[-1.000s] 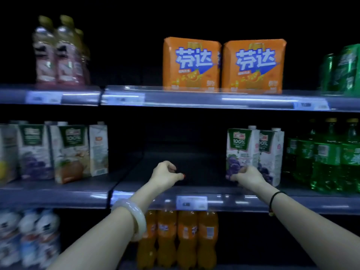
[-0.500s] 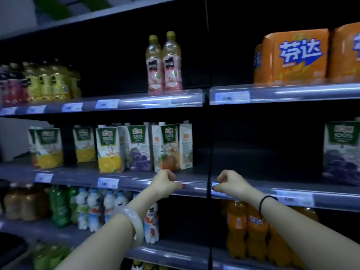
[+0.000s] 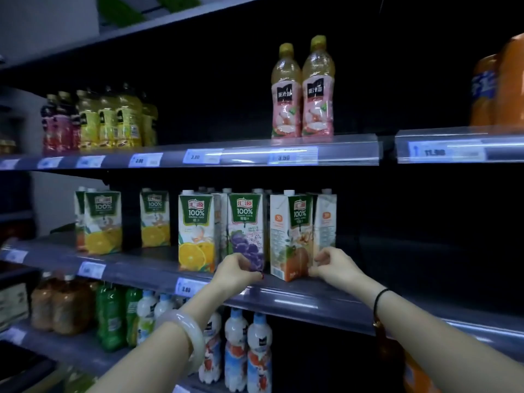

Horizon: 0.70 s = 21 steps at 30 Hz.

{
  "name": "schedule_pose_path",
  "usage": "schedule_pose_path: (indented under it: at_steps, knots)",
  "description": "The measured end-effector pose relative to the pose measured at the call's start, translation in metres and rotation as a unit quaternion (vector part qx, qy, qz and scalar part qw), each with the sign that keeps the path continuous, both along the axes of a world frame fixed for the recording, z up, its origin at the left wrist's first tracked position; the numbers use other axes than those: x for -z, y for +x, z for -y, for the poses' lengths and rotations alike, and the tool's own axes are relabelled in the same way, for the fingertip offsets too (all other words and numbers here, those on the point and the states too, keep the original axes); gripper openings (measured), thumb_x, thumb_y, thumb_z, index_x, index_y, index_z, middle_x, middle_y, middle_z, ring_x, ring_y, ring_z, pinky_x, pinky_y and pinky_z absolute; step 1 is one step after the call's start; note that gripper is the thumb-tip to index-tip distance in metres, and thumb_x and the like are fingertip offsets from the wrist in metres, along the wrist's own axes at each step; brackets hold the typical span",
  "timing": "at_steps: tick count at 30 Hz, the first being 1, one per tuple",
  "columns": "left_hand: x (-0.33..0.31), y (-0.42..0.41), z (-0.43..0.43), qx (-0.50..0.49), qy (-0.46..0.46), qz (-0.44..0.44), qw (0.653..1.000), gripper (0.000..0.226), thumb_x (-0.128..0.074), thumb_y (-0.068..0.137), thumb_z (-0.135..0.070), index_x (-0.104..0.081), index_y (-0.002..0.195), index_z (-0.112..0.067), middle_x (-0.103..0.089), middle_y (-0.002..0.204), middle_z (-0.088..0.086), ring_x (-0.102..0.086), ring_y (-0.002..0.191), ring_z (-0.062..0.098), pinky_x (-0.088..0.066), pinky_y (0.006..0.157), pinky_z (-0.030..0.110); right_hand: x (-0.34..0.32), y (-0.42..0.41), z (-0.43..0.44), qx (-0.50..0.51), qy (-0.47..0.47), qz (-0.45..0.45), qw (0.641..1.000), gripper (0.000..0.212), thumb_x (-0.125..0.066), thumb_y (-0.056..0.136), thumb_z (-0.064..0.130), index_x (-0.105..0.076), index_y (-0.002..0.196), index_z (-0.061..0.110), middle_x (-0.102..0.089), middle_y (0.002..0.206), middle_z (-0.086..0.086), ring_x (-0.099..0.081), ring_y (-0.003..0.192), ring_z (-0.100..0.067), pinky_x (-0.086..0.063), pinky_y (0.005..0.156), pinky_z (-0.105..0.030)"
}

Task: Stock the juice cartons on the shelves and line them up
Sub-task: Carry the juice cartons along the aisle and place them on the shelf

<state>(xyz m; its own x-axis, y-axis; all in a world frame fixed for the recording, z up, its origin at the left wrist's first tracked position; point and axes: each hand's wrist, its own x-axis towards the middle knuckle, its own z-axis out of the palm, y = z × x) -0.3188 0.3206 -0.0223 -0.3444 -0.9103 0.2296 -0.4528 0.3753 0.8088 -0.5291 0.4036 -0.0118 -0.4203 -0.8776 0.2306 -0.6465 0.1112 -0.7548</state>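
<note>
While the orange carton (image 3: 195, 231) stands leftmost of these 3 on the middle shelf (image 3: 297, 300), our left hand (image 3: 236, 269) pinches the grape carton (image 3: 245, 222) at its base, and our right hand (image 3: 333, 265) grips the reddish-fruit carton (image 3: 289, 231) by its lower corner.

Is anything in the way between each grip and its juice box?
Nothing visible is. The left grip pinches the base of the grape carton, and the right grip pinches the lower edge of the angled carton beside it.
</note>
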Motion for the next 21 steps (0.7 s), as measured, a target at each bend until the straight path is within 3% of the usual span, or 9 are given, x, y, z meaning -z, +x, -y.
schedule_pose_path:
  at_steps: [4, 7, 9, 12, 14, 16, 21]
  knots:
    - [-0.008, -0.014, 0.028, 0.028, -0.011, -0.049, 0.998, 0.025, -0.076, 0.074, -0.013, -0.052, 0.081, -0.015, -0.055, 0.076, -0.004, -0.055, 0.081, 0.017, -0.044, 0.075, 0.026, 0.000, -0.009, 0.027, 0.036, -0.038, 0.018, 0.998, 0.022, -0.074, 0.072, 0.016, -0.057, 0.086, 0.012, -0.068, 0.089, -0.009, -0.065, 0.082, -0.022, -0.053, 0.075, -0.033]
    - [-0.008, -0.027, 0.042, 0.071, 0.008, -0.067, 0.995, 0.038, -0.080, 0.071, -0.018, -0.053, 0.097, -0.012, -0.058, 0.087, -0.003, -0.058, 0.090, 0.016, -0.050, 0.082, 0.029, 0.002, -0.019, 0.039, 0.086, -0.045, 0.014, 0.995, 0.028, -0.074, 0.074, 0.020, -0.058, 0.095, 0.010, -0.067, 0.088, -0.004, -0.062, 0.079, -0.016, -0.051, 0.070, -0.027]
    - [-0.006, -0.039, 0.049, 0.092, 0.004, -0.071, 0.993, 0.044, -0.082, 0.068, -0.023, -0.052, 0.100, -0.016, -0.058, 0.095, -0.005, -0.059, 0.094, 0.015, -0.052, 0.085, 0.032, 0.000, -0.027, 0.045, 0.112, -0.063, 0.033, 0.991, 0.031, -0.075, 0.075, 0.022, -0.053, 0.095, 0.014, -0.066, 0.098, -0.006, -0.059, 0.079, -0.016, -0.047, 0.064, -0.025]
    - [-0.007, -0.059, 0.055, 0.128, 0.005, -0.101, 0.987, 0.055, -0.084, 0.065, -0.027, -0.046, 0.105, -0.019, -0.059, 0.098, -0.008, -0.059, 0.087, 0.007, -0.052, 0.068, 0.017, -0.004, -0.037, 0.052, 0.153, -0.082, 0.056, 0.983, 0.041, -0.078, 0.074, 0.024, -0.047, 0.100, 0.014, -0.063, 0.110, -0.012, -0.060, 0.088, -0.022, -0.050, 0.071, -0.030]
    - [-0.011, -0.072, 0.058, 0.142, 0.000, -0.117, 0.983, 0.050, -0.085, 0.063, -0.026, -0.045, 0.094, -0.027, -0.056, 0.086, -0.017, -0.054, 0.075, -0.005, -0.045, 0.048, 0.006, -0.003, -0.043, 0.057, 0.175, -0.071, 0.056, 0.980, 0.059, -0.079, 0.073, 0.026, -0.045, 0.118, 0.007, -0.056, 0.123, -0.016, -0.059, 0.105, -0.030, -0.050, 0.082, -0.033]
    - [-0.014, -0.082, 0.061, 0.137, -0.010, -0.127, 0.982, 0.045, -0.085, 0.064, -0.022, -0.045, 0.084, -0.030, -0.051, 0.077, -0.021, -0.048, 0.067, -0.009, -0.040, 0.041, 0.003, -0.004, -0.048, 0.060, 0.185, -0.063, 0.041, 0.980, 0.069, -0.079, 0.073, 0.026, -0.041, 0.127, 0.004, -0.051, 0.128, -0.017, -0.056, 0.112, -0.032, -0.048, 0.083, -0.032]
    - [-0.013, -0.090, 0.071, 0.119, -0.027, -0.120, 0.985, 0.051, -0.082, 0.066, -0.022, -0.043, 0.099, -0.021, -0.051, 0.078, -0.018, -0.047, 0.068, -0.007, -0.040, 0.039, 0.005, -0.005, -0.053, 0.073, 0.165, -0.068, 0.048, 0.983, 0.045, -0.075, 0.077, 0.020, -0.050, 0.112, 0.008, -0.061, 0.120, -0.011, -0.060, 0.100, -0.023, -0.048, 0.079, -0.029]
